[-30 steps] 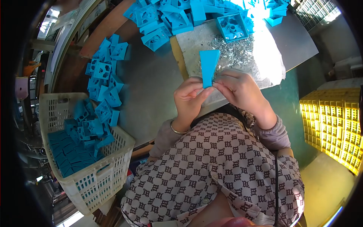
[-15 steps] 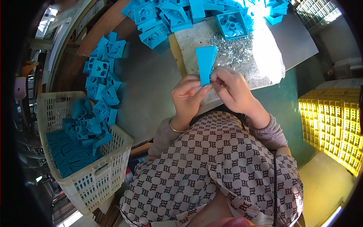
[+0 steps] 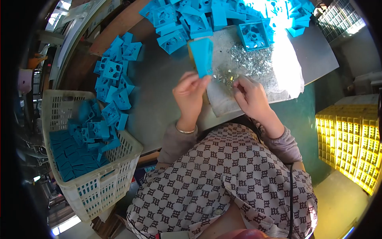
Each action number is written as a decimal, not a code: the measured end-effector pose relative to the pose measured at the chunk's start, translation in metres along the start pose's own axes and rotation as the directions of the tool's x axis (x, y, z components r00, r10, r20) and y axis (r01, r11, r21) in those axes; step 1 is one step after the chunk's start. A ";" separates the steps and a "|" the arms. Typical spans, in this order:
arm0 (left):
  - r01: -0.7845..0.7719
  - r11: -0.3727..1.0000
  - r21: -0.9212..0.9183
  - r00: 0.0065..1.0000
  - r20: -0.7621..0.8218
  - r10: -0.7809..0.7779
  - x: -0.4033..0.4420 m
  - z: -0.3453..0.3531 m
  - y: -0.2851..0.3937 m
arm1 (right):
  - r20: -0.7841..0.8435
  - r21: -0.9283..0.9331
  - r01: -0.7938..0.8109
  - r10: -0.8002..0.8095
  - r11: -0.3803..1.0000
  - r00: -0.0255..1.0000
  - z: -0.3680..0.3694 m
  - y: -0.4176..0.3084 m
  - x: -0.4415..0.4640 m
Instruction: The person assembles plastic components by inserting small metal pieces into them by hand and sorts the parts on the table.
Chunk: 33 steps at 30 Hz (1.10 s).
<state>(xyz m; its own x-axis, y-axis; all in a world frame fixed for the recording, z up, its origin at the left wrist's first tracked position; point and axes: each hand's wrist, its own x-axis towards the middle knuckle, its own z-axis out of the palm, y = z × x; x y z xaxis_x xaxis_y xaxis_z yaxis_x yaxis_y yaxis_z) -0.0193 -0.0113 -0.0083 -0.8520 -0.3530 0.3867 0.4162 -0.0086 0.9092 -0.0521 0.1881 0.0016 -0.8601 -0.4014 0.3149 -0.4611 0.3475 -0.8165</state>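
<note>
My left hand pinches the narrow lower end of a tapered blue plastic part, held up above the near-left side of a grey cloth. Over the same cloth, my right hand has its fingertips drawn together beside scattered small metal pieces. Whatever those fingertips hold, if anything, is too small to make out. A square-mouthed blue plastic part lies at the far edge of the metal pieces, its hollow inside facing up.
A heap of blue parts covers the far side of the table, and another row runs down its left. At lower left stands a white plastic basket containing blue parts. Yellow crates are stacked at right.
My left hand has swung the blue part left, away from my right hand. My right hand has come off the part and now sits apart, near the metal pieces. The view has shifted slightly.
</note>
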 end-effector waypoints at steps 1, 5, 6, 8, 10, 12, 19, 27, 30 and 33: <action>-0.025 0.999 0.045 0.998 -0.055 0.028 0.019 -0.010 -0.006 | 0.003 -0.048 -0.012 0.012 0.999 1.000 0.004 0.005 -0.003; -0.116 0.990 0.075 0.969 -0.212 0.129 0.106 -0.037 -0.012 | -0.015 -0.082 0.045 -0.046 0.996 0.999 0.026 0.023 -0.023; -0.114 0.993 -0.003 0.958 -0.266 0.109 0.127 -0.040 -0.012 | -0.026 -0.148 0.139 -0.144 0.979 0.989 0.031 0.028 -0.026; -0.123 0.990 -0.066 0.945 -0.314 0.096 0.171 -0.048 -0.014 | -0.034 -0.282 0.312 -0.334 0.907 0.942 0.040 0.038 -0.030; -0.133 0.990 -0.053 0.931 -0.349 0.107 0.213 -0.054 -0.021 | -0.025 -0.344 0.352 -0.383 0.870 0.923 0.046 0.041 -0.033; -0.144 0.989 0.033 0.915 -0.376 0.146 0.256 -0.058 -0.031 | -0.014 -0.365 0.384 -0.417 0.848 0.909 0.047 0.044 -0.034; -0.416 0.303 0.857 0.735 0.120 0.667 0.361 -0.065 -0.039 | -0.022 -0.368 0.391 -0.428 0.844 0.903 0.049 0.049 -0.036; -0.529 0.404 0.747 0.770 0.222 0.598 0.391 -0.049 -0.049 | -0.019 -0.359 0.387 -0.421 0.849 0.907 0.046 0.044 -0.035; -0.553 0.321 0.769 0.670 0.181 0.720 0.357 -0.034 -0.041 | -0.031 -0.360 0.387 -0.426 0.849 0.904 0.047 0.045 -0.035; -0.653 0.293 0.699 0.635 0.293 0.715 0.293 -0.005 -0.025 | -0.020 -0.361 0.381 -0.415 0.851 0.909 0.045 0.042 -0.035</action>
<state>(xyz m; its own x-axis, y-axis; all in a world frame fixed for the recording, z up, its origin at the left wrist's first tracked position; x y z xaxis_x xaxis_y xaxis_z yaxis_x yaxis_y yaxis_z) -0.2778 -0.1196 0.0816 -0.3358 0.0437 0.9409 0.4560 0.8816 0.1219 -0.0317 0.1785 -0.0660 -0.5949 -0.4927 0.6351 -0.7990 0.4487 -0.4003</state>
